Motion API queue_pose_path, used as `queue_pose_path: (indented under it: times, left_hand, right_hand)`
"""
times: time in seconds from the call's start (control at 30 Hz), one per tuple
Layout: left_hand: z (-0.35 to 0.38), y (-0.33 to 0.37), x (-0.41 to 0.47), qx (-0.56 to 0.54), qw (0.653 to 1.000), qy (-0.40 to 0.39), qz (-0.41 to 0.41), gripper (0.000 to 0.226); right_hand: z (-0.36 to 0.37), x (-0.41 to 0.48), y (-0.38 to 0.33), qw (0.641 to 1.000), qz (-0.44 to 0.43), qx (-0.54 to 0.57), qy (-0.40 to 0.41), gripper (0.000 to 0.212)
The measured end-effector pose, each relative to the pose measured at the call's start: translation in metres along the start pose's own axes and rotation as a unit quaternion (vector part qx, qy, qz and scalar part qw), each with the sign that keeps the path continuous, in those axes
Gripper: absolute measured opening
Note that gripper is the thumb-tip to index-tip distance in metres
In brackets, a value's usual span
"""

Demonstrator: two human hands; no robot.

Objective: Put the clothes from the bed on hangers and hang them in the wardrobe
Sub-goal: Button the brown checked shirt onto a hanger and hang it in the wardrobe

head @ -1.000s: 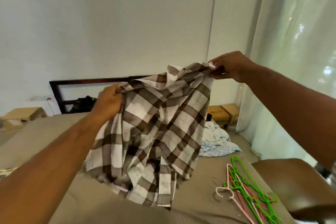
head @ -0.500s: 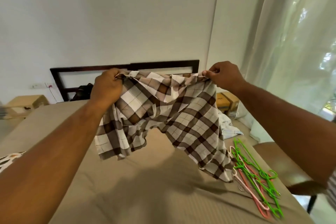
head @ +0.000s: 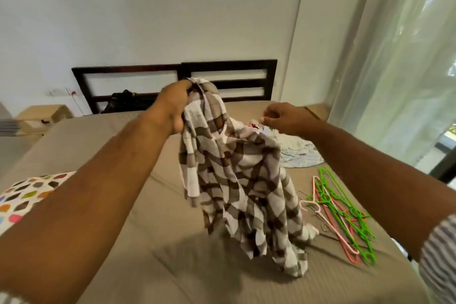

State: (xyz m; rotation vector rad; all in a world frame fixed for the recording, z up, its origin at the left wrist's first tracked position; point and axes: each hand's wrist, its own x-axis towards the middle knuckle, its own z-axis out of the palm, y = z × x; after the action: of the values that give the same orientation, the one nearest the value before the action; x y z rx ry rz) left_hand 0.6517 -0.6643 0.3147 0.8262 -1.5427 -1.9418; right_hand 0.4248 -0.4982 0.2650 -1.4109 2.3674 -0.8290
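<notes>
**One shirt aloft over the tan bed**

You stood over a tan-sheeted bed (head: 123, 242), its dark slatted headboard (head: 222, 74) at 12 o'clock against a white wall and a sheer curtain (head: 394, 69) at 3 o'clock. One plaid shirt (head: 241, 180) hung from your left hand (head: 172, 108), which gripped its bunched top. Your right hand (head: 286, 118) hovered beside it, fingers loosely curled, holding nothing. One pale blue garment (head: 298, 153) lay at 2 o'clock. Green, pink and coral hangers (head: 343, 215) overlapped at 4 o'clock, too tangled to count.

Tan bed (head: 148, 254), coloured hangers (head: 343, 215), pale blue garment (head: 298, 153), spotted cloth (head: 27, 192)
</notes>
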Motion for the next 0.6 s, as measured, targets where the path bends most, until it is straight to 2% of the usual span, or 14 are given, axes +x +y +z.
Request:
queue_pose_path:
  times: [0.1, 0.17, 0.3, 0.37, 0.43, 0.5, 0.57, 0.6]
  left_hand:
    - [0.022, -0.001, -0.006, 0.01, 0.999, -0.036, 0.008, 0.04]
    - [0.031, 0.0, -0.01, 0.024, 0.998, -0.05, 0.01, 0.035]
    - [0.031, 0.011, -0.017, 0.044, 0.996, -0.062, 0.044, 0.031]
    - [0.018, 0.017, -0.017, 0.08, 0.992, -0.05, 0.08, 0.03]
    - [0.002, 0.023, -0.018, 0.143, 0.985, -0.02, 0.097, 0.03]
    - [-0.016, 0.025, -0.018, 0.174, 0.979, 0.001, 0.103, 0.031]
    - [-0.034, 0.027, -0.018, 0.278, 0.952, 0.022, 0.13, 0.029]
    - [-0.043, 0.03, -0.018, 0.36, 0.921, 0.035, 0.145, 0.027]
  right_hand:
    - [0.017, -0.02, -0.031, 0.974, -0.078, 0.194, -0.089, 0.054]
    - [0.029, -0.029, -0.049, 0.962, -0.11, 0.221, -0.117, 0.068]
    - [0.052, -0.034, -0.048, 0.977, -0.082, 0.14, -0.137, 0.048]
    - [0.055, -0.036, -0.031, 0.988, -0.05, 0.032, -0.144, 0.053]
    - [0.051, -0.037, -0.012, 0.984, -0.022, -0.088, -0.154, 0.045]
    - [0.043, -0.039, 0.006, 0.978, 0.016, -0.149, -0.145, 0.039]
    - [0.032, -0.041, 0.018, 0.966, 0.055, -0.215, -0.132, 0.041]
    - [0.026, -0.039, 0.026, 0.958, 0.064, -0.251, -0.123, 0.041]
